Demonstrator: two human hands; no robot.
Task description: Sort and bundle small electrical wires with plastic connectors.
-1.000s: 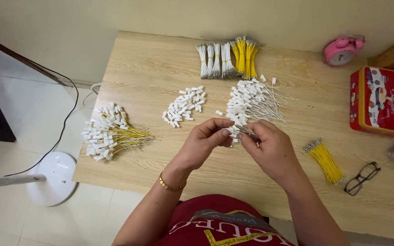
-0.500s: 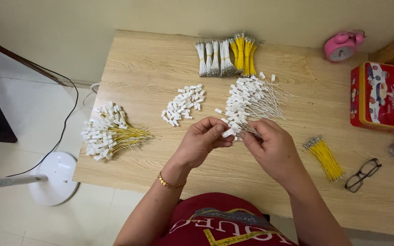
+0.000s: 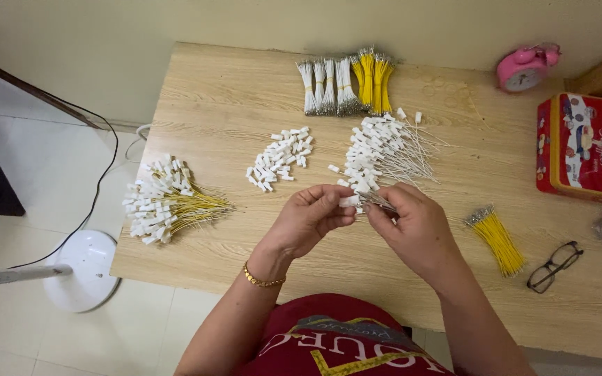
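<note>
Small white connector (image 3: 349, 201), thin wire, pinched between both hands

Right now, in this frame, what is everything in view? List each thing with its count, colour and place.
white connector: one, white, pinched in the left hand's fingertips
wire: one, thin, pale, between both hands
loose connector pile: one, white, table centre
white-wire pile with connectors: one, above the hands
yellow-wire pile with connectors: one, table's left edge
tied wire bundles: several, white and yellow, far edge
small yellow wire bundle: one, right of the hands
glasses: one pair, black, near right
tin box: one, red, right side
alarm clock: one, pink, far right
table: one, light wood
fan base: one, white, on floor
left hand: gold bracelet on wrist
right hand: holding the wire
</note>
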